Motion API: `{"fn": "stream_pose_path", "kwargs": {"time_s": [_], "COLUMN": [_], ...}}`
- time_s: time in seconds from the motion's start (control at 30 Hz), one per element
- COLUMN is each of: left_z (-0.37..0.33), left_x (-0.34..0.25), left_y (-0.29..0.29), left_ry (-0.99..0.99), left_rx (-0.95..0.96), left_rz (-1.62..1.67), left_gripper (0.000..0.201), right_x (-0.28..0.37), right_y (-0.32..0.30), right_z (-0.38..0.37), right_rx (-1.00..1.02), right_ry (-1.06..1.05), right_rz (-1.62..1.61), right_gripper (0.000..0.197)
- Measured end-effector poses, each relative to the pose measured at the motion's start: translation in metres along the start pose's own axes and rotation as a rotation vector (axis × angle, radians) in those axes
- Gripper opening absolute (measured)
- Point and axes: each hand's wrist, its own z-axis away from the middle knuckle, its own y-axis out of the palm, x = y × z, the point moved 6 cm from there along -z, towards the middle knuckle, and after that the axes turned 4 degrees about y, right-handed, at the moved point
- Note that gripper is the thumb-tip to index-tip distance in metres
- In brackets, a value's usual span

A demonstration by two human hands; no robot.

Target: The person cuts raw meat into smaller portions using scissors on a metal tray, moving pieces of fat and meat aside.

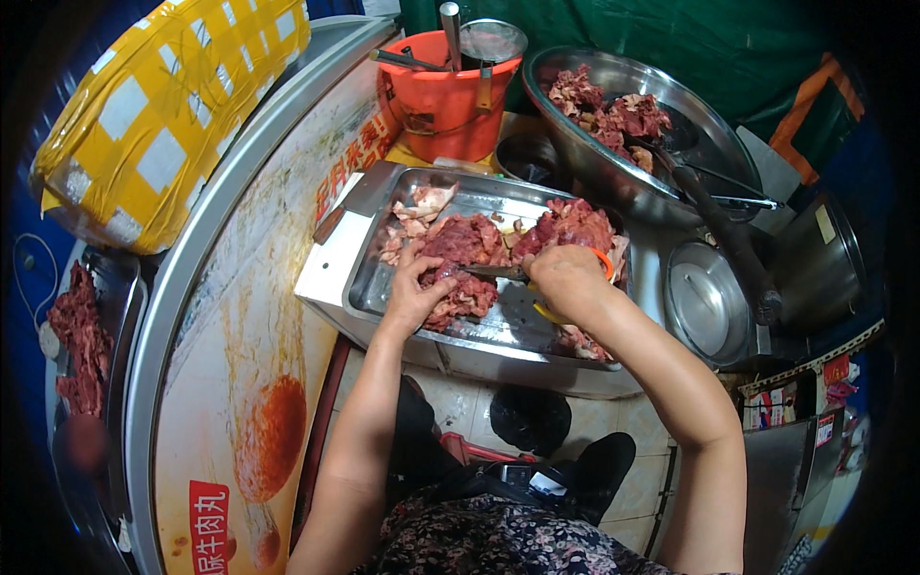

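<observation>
Raw red meat lies in several pieces in a rectangular steel tray (522, 337) before me. My left hand (412, 292) has its fingers closed on a dark red piece of meat (465, 297) in the left half. In my right hand (567, 278) is a pair of scissors (498, 272); its blades point left against that meat, and an orange handle loop shows beside my knuckles. Another large piece of meat (573, 225) sits just beyond the right hand. Paler fatty scraps (426, 199) rest in the tray's far left corner. My palm hides most of the scissors' handles.
Behind the tray stands an orange bucket (446, 105) holding tools and a strainer. A wide steel basin (709, 105) with meat and tongs is at the far right, with a lidded pot (709, 292) nearer. Another meat tray (120, 326) and a yellow-taped box (158, 125) are left.
</observation>
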Motion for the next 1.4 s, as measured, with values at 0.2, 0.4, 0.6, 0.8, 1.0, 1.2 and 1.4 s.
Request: {"fn": "stream_pose_path", "kwargs": {"time_s": [0.2,0.4,0.6,0.8,1.0,1.2,1.4], "left_z": [-0.001,0.0,-0.005,-0.005,-0.006,-0.006,0.0], "left_x": [0.003,0.008,0.011,0.013,0.014,0.016,0.002], "left_y": [0.002,0.001,0.003,0.003,0.002,0.004,0.005], "left_ry": [0.026,0.022,-0.044,-0.05,-0.028,-0.048,0.095], "left_rx": [-0.004,-0.029,-0.056,-0.044,-0.051,-0.052,-0.086], "left_rz": [-0.02,-0.051,-0.086,-0.148,-0.146,-0.067,-0.225], "left_gripper": [0.037,0.035,0.038,0.037,0.038,0.041,0.049], "right_x": [0.016,0.017,0.039,0.049,0.046,0.044,0.052], "right_y": [-0.017,-0.039,-0.019,-0.015,-0.022,-0.02,0.029], "right_z": [0.0,0.034,0.065,0.062,0.065,0.08,0.093], "right_rx": [-0.021,-0.098,-0.411,-0.45,-0.447,-0.32,-0.047], "right_ry": [0.051,0.116,-0.054,-0.051,0.012,0.094,0.305], "right_rz": [0.194,0.226,0.423,0.605,0.651,0.346,-0.135], "right_gripper": [0.012,0.027,0.035,0.038,0.039,0.041,0.032]}}
